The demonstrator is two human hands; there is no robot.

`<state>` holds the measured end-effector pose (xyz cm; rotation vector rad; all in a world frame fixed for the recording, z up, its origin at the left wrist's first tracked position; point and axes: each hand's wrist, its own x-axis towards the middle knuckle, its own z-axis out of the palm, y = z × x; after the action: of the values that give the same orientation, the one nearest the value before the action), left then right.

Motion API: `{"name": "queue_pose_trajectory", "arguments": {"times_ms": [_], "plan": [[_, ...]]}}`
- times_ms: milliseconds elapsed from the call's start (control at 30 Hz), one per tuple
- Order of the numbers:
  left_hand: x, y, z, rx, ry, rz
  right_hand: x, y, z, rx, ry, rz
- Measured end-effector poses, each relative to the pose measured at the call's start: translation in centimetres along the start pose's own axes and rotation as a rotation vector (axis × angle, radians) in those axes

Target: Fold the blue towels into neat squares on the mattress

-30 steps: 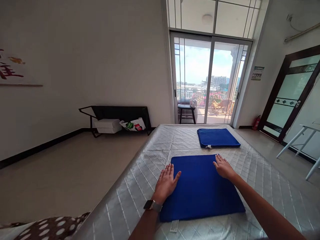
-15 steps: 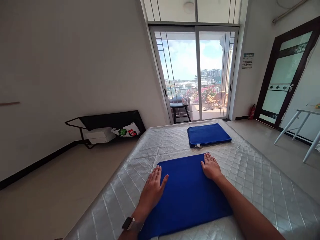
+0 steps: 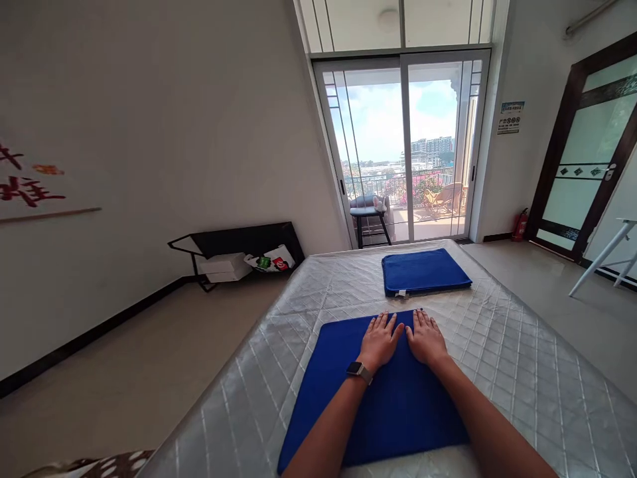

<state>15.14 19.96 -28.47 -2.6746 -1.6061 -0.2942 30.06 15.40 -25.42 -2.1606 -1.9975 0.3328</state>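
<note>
A flat blue cloth rectangle [image 3: 323, 378] lies spread on the silver quilted mattress [image 3: 253, 378]. My left hand [image 3: 381, 340] rests flat on its upper part, fingers stretched out, a watch [image 3: 359, 372] on the wrist. Close beside it, my right hand [image 3: 426, 337] lies flat by the far right corner of the cloth, its fingers apart. The two thumbs almost meet. Farther off on the mattress sits a second blue piece [image 3: 425, 271], folded or stacked, with a small white tag [image 3: 402, 293] at its near edge.
Against the left wall stands a black frame [image 3: 243, 240] with white boxes [image 3: 223, 267] and a printed bag [image 3: 271, 259]. Glass sliding doors [image 3: 405, 159] are beyond the mattress. A fire extinguisher [image 3: 520, 224] and a white-legged table [image 3: 602, 259] are at right.
My left hand has slid right across the cloth, from its left edge to beside my right hand. My right hand stays near the far right corner. The view has turned slightly left.
</note>
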Motion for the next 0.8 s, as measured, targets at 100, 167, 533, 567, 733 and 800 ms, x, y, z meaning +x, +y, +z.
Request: {"name": "queue_pose_trajectory", "arguments": {"times_ms": [100,167,533,567,733,800], "plan": [[-1.8,-4.6,-0.1,0.051,-0.007,-0.073,0.0,0.0,0.1,0.002,0.006,0.005],[-3.3,-7.9,-0.5,0.086,-0.015,-0.165,0.0,0.0,0.1,-0.008,0.000,0.007],[-6.0,-11.9,-1.2,0.025,0.028,-0.331,0.2,0.1,-0.2,-0.086,-0.027,0.028],[-5.9,-11.8,-1.2,0.026,0.031,-0.327,0.1,0.0,-0.4,-0.093,-0.032,0.032],[-5.8,-11.9,-1.1,0.035,0.036,-0.326,-0.2,-0.3,-0.9,-0.117,-0.025,0.044],[-5.8,-12.0,-1.1,0.038,0.040,-0.327,-0.2,-0.2,-0.8,-0.105,-0.020,0.047]]}}
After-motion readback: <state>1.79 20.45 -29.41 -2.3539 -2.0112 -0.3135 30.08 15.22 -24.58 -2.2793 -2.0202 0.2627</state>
